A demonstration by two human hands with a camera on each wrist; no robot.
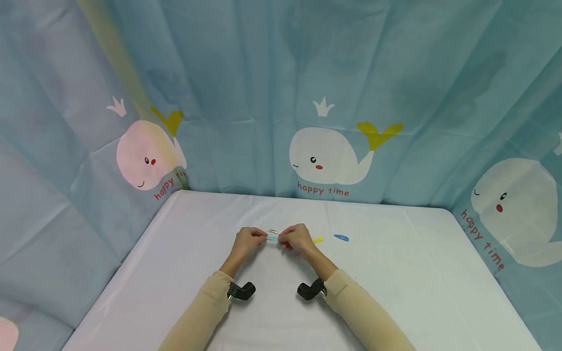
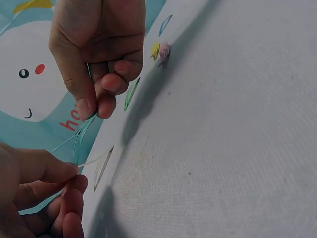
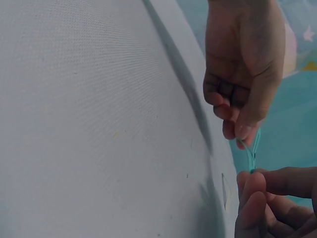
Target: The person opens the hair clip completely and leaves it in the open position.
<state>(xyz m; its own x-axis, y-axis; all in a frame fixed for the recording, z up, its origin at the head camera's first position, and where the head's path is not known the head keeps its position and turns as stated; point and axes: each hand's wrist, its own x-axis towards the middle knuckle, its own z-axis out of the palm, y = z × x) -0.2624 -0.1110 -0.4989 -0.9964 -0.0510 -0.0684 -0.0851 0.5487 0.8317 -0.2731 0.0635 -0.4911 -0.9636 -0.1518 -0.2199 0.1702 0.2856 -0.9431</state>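
Teal hair clip held up between two pinching hands

The work looks partway along, judging by what lies where. A teal clip is in hand, at the middle of the head view, held just above the white table. The left hand pinches one end between thumb and fingertips; the right hand pinches the other in the same way. What is done, it seems, is the picking up and the parting of the clip's thin strands; setting it down is left.

A beige clip lies just beyond it, a blue clip and a yellow clip lie towards the right of the frame, and the left wrist view adds a green clip and a small pink clip. No hand holds any of these.

The teal clip's long axis runs left to right across the head view, from one pinch to the other. Its strands seem to meet at the right hand and spread towards the left, though the wrist views are too dim to be sure.
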